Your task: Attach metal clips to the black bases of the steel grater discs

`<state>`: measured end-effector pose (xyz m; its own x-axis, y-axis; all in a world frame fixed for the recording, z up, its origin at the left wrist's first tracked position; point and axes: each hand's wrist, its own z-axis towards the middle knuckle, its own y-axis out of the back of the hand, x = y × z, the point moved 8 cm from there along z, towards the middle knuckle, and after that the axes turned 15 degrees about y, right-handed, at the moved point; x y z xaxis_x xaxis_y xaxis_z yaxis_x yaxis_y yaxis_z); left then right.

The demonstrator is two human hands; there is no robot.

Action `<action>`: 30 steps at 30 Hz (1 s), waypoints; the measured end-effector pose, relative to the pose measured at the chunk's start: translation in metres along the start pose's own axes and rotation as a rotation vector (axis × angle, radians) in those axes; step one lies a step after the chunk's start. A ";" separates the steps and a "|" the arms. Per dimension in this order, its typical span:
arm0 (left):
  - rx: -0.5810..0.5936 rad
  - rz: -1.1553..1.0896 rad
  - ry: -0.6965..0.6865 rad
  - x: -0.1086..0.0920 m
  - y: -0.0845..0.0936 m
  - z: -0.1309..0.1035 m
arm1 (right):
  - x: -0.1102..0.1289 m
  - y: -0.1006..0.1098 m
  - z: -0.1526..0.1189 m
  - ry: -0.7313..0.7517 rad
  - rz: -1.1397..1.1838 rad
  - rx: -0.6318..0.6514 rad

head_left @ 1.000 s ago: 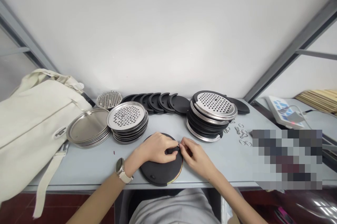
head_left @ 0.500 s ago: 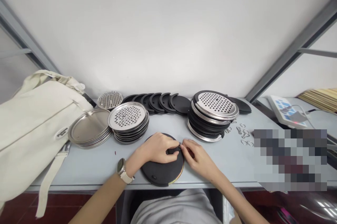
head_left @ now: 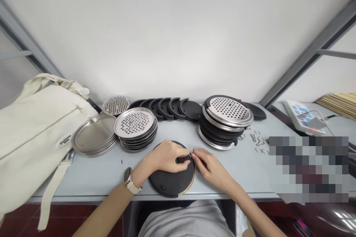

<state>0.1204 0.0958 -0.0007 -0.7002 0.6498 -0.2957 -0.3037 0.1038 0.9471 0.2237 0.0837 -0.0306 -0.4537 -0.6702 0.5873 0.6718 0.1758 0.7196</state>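
Your two bare hands meet over one flat, round black disc [head_left: 178,181] on the pale grey table [head_left: 102,177], just in front of you. Your left hand [head_left: 167,157] lies palm down across the disc, knuckles up, thumb and forefinger curved around a dark part near its edge; you cannot tell whether it grips or only rests. Your right hand [head_left: 211,168] reaches in from the other side, fingertips drawn together at the disc's edge beside a tiny shiny piece; whether they pinch it is too small to tell. Both forearms slant inward, and one pale-strapped watch [head_left: 128,175] circles your left wrist.

Beyond your hands stand three stacks: shallow, round silver metal trays [head_left: 94,137]; round silver grater plates [head_left: 135,129], touching or just beside the trays; and, to the right, mixed black and silver discs [head_left: 226,120]. Layers are too tight to count. One spiked metal plate [head_left: 116,106] lies behind the left stacks. At least six black crescent-rimmed discs [head_left: 168,109] overlap along the wall. Several small metal rings [head_left: 259,140] lie scattered at right. One cream bag [head_left: 50,118] leans at far left.
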 end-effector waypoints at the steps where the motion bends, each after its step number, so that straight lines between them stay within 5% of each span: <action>1: 0.002 -0.002 -0.001 0.000 0.000 0.000 | 0.000 0.000 0.000 0.006 0.001 0.001; 30: 0.035 -0.027 -0.033 -0.004 -0.001 0.002 | 0.002 0.000 0.004 0.041 0.013 0.082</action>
<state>0.1249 0.0944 -0.0001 -0.6701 0.6712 -0.3171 -0.2989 0.1471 0.9429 0.2204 0.0855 -0.0273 -0.4198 -0.6957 0.5829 0.6266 0.2424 0.7407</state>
